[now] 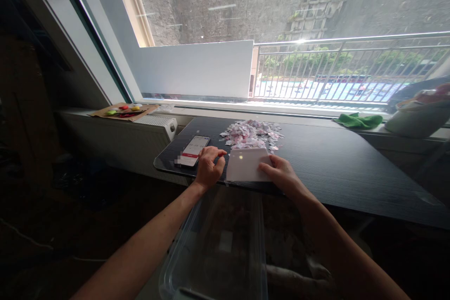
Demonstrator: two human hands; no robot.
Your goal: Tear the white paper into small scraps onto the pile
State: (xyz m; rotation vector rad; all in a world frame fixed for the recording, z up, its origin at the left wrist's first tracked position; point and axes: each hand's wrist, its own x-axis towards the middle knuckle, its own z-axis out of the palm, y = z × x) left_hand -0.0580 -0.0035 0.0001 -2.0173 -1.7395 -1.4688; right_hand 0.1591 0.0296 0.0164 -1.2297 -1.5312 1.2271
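Note:
In the head view, my right hand (281, 171) grips the right side of a flat white card-like piece (246, 166), thumb on its near face. The piece stands tilted at the table's near edge, and its exact kind I cannot make out. My left hand (211, 166) hovers just left of it, fingers loosely curled, with a gap between thumb and forefinger and nothing visible in them. Right behind the white piece lies a heap of small pinkish-white paper scraps (251, 132). A phone (195, 147) with a lit timer screen lies beside my left hand.
The dark table (326, 164) has a rounded left corner. Below its edge is a clear plastic bin (260, 243). A radiator (154, 122) stands left, bearing cardboard with colourful items (123, 111). On the sill are a green cloth (358, 121) and a pale container (418, 117).

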